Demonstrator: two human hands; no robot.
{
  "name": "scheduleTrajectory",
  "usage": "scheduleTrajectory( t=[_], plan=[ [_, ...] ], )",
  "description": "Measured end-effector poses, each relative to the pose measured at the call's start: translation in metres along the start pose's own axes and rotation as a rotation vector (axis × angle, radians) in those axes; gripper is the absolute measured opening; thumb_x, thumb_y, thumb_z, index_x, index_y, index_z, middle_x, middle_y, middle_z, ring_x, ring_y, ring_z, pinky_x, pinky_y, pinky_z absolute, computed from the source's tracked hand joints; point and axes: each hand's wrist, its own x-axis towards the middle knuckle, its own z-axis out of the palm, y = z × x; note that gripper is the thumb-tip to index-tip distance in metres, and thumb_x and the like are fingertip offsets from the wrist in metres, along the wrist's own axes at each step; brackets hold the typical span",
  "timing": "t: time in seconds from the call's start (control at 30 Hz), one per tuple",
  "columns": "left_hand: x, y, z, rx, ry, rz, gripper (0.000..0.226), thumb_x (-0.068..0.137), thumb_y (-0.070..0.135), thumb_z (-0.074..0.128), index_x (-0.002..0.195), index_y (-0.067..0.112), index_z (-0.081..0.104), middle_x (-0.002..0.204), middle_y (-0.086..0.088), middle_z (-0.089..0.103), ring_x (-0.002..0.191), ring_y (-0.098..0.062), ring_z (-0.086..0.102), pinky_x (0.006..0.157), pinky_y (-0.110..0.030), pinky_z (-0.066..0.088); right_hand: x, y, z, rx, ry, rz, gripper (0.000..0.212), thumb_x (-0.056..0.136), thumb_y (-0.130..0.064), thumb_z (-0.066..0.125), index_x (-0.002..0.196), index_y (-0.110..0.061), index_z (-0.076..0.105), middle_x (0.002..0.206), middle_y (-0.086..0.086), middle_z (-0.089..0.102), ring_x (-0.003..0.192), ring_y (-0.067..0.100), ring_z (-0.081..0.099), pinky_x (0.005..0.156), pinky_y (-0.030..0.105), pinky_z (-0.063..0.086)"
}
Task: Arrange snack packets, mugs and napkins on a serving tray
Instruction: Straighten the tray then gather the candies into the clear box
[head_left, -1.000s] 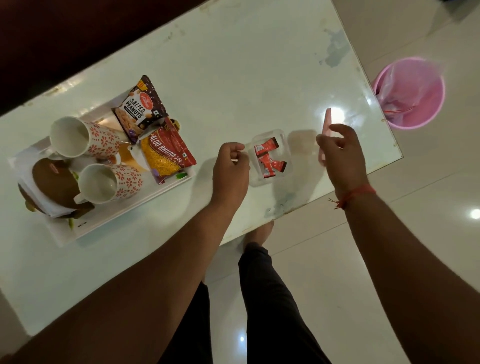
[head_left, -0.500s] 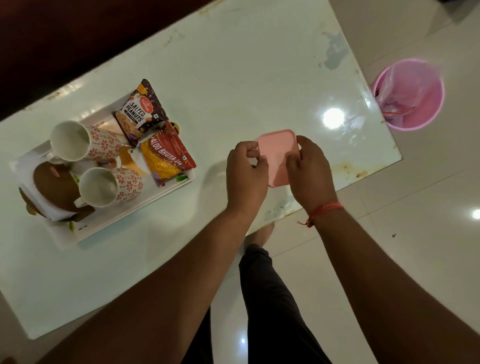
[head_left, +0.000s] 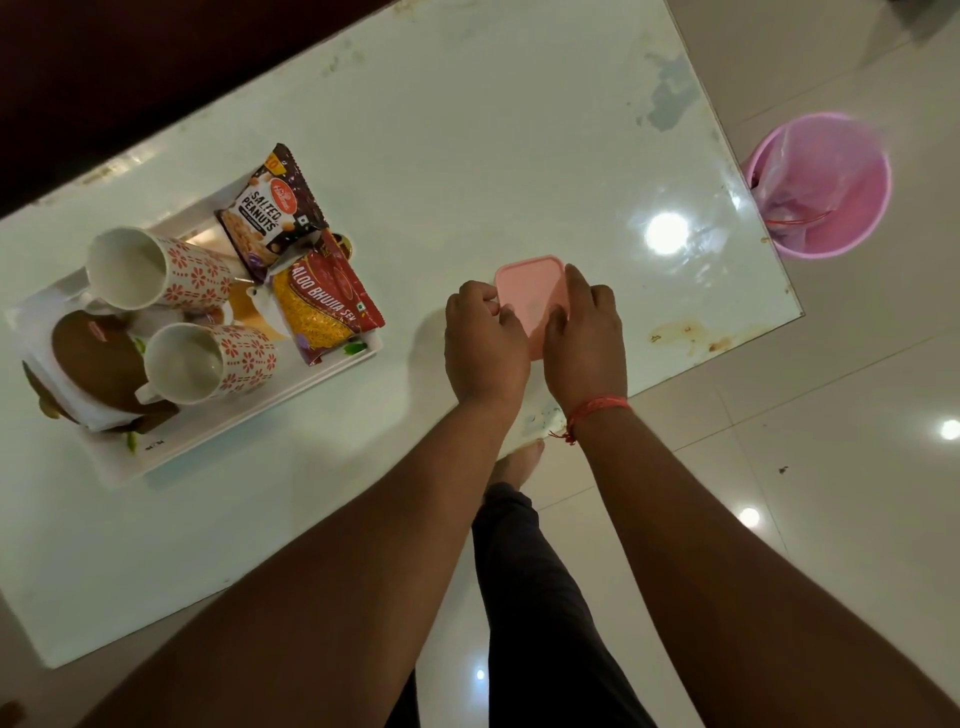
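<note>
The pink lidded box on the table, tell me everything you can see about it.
The pink lid is a pale, matte, plastic-looking square with rounded corners, lying flat on a small box that it hides almost entirely. It sits on the glossy white table near the front edge, right of the tray and apart from it. The left hand pinches its left edge; the right hand presses on its right side. The contents cannot be seen.

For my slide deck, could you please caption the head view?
Both hands press a pink lid on the table beside a loaded white tray.
</note>
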Motion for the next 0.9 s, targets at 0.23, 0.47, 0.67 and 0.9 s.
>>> scheduleTrajectory(
  t=[0.23,0.47,0.67,0.9],
  plan=[
    [0.007,-0.004,0.000,-0.030,-0.072,-0.009,0.016,0.090,0.007,0.062,0.104,0.012,0.057,0.107,-0.007,0.062,0.094,-0.020,0.062,0.080,-0.026,0.055,-0.002,0.003,-0.004,-0.046,-0.019,-0.030,0.053,0.100,-0.013,0.036,0.153,-0.017,0.032,0.128,0.014,0.052,0.116,0.033,0.053,0.099,0.046,0.049],
    [0.017,0.001,-0.005,0.009,-0.174,-0.051,0.023,0.088,0.007,0.065,0.093,0.018,0.046,0.109,-0.008,0.063,0.099,-0.024,0.063,0.085,-0.034,0.058,0.004,0.000,-0.003,0.021,-0.043,0.035,0.059,0.095,-0.008,0.034,0.153,-0.021,0.033,0.120,0.012,0.050,0.113,0.032,0.051,0.100,0.047,0.048],
    [0.032,0.003,-0.016,-0.058,-0.105,-0.092,0.016,0.090,0.008,0.064,0.098,0.014,0.053,0.106,-0.007,0.065,0.098,-0.024,0.064,0.075,-0.024,0.049,0.026,-0.018,0.000,0.035,-0.072,0.019,0.059,0.096,-0.002,0.033,0.151,-0.022,0.040,0.119,0.014,0.048,0.107,0.032,0.054,0.103,0.041,0.046],
    [0.105,0.009,-0.046,-0.070,0.063,-0.159,0.013,0.090,0.009,0.061,0.102,0.009,0.056,0.110,-0.011,0.066,0.101,-0.029,0.064,0.075,-0.033,0.051,0.087,-0.089,0.022,-0.020,-0.174,-0.103,0.059,0.095,0.000,0.033,0.150,-0.022,0.040,0.127,0.017,0.049,0.115,0.034,0.055,0.099,0.033,0.041]
  ],
)
